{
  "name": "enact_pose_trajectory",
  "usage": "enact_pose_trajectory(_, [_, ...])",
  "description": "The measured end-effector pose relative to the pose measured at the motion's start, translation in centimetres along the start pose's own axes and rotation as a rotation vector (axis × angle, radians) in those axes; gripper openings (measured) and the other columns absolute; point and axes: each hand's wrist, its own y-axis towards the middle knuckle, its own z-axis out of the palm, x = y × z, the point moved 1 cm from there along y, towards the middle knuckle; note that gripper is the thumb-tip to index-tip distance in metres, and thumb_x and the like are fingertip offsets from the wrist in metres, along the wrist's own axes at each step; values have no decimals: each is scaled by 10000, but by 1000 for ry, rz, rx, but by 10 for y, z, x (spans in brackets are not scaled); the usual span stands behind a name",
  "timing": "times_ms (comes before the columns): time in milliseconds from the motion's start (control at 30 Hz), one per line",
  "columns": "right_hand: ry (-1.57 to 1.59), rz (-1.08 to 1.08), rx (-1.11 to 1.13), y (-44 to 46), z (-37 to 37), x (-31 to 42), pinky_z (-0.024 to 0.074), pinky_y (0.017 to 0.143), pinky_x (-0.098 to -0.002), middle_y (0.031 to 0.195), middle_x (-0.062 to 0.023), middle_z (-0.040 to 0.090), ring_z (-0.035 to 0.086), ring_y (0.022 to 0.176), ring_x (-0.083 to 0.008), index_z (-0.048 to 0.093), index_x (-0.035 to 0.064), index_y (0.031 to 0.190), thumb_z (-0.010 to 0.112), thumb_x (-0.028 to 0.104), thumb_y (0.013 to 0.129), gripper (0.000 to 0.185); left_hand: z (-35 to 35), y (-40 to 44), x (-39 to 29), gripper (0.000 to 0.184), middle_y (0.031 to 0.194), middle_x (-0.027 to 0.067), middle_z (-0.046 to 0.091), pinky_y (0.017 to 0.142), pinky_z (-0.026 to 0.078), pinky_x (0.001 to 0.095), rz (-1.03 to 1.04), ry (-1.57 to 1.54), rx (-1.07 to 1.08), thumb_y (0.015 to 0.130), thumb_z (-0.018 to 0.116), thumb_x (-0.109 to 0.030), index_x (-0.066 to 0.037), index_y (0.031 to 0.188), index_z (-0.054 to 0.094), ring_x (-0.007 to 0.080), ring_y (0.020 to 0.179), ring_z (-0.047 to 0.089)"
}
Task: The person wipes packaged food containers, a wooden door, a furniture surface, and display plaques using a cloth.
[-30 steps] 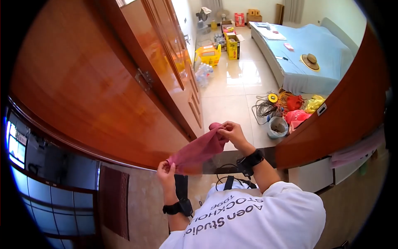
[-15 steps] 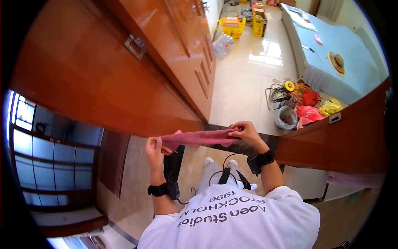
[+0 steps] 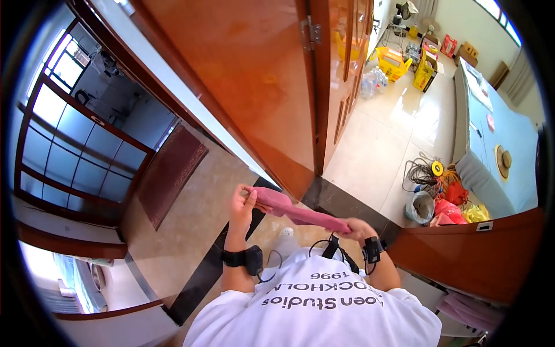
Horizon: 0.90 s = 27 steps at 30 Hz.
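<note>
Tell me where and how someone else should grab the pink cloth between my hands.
Probably pinch the pink cloth at its middle, coming from the far side, facing you. Your left hand and right hand hold its ends, while the span between is uncovered and drawn out into a narrow band.

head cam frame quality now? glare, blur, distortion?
Head view, throughout: black rounded vignette, strong fisheye bowing toward the edges; bright glare on the tiled floor; upper-left window blown out; right hand looks slightly soft, possibly motion blur; pink cloth readable.
</note>
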Motion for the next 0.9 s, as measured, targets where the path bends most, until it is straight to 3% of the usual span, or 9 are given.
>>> enact_pose_trajectory(167, [362, 96, -15, 22, 56, -39, 467, 553, -173, 989, -188, 487, 532, 807, -164, 319, -70, 1131, 388, 112, 837, 352, -57, 27, 9, 151, 686, 112, 549, 499, 463, 252, 14, -6, 78, 826, 470, -148, -31, 871, 387, 178, 553, 564])
enact_pose_trajectory(300, [277, 2, 386, 53, 54, -54, 459, 593, -216, 935, -112, 528, 529, 781, -126, 401, -42, 1085, 484, 152, 795, 358, -99, 35, 0, 140, 690, 95, 542, 519, 466, 251, 16, -80, 117, 823, 472, -124, -29, 886, 391, 169, 572, 557])
enact_pose_trajectory(467, [-113, -587, -44, 32, 139, -15, 410, 762, -299, 1003, -79, 534, 524, 848, -158, 453, -7, 1071, 591, 212, 724, 432, -138, 58, -9, 145, 721, 123, 560, 500, 463, 247, 56, -129, 164, 826, 457, -104, -19, 908, 374, 186, 536, 568])
enact_pose_trajectory(533, [-396, -629, -538, 6, 153, 3, 383, 689, -230, 855, -55, 573, 504, 721, -109, 575, -9, 884, 569, 127, 735, 202, -146, 69, -11, 139, 722, 135, 568, 476, 455, 242, 78, -100, 183, 826, 449, -89, -18, 913, 366, 188, 516, 567])
enact_pose_trajectory(600, [-719, -1074, -629, -13, 202, 28, 341, 600, -215, 659, 4, 504, 430, 608, -71, 603, 3, 678, 583, 81, 714, 88, -147, 79, -25, 127, 707, 133, 569, 454, 440, 229, 149, -165, 171, 831, 429, -75, -18, 925, 366, 185, 501, 564])
enact_pose_trajectory(700, [-1071, -1429, -970, -41, 257, 59, 298, 464, -180, 589, 4, 469, 401, 535, -58, 589, -6, 689, 558, 110, 755, 136, -140, 94, -53, 119, 711, 132, 567, 477, 431, 225, 220, -221, 200, 837, 394, -52, -17, 949, 376, 172, 529, 561])
enact_pose_trajectory(733, [-824, -1306, -969, -50, 285, 61, 279, 412, -172, 586, 3, 488, 406, 491, -49, 589, -11, 703, 524, 130, 791, 178, -139, 97, -58, 122, 748, 137, 568, 493, 429, 224, 282, -233, 204, 838, 386, -46, -16, 955, 385, 162, 550, 559])
enact_pose_trajectory(800, [-584, -1546, -562, -47, 316, 73, 339, 444, -189, 620, -52, 541, 467, 486, -90, 536, -32, 935, 471, 164, 827, 234, -139, 108, -54, 206, 887, 153, 546, 640, 436, 237, 343, -238, 270, 829, 382, -26, 5, 1032, 393, 169, 725, 562])
enact_pose_trajectory(900, [-609, -1989, -355, -35, 369, 81, 417, 728, -309, 1005, -147, 508, 509, 898, -210, 470, -35, 1030, 436, 122, 834, 253, -108, 116, -84, 405, 1033, 168, 479, 816, 363, 304, 739, 31, 242, 778, 415, -3, 34, 1168, 312, 232, 953, 485])
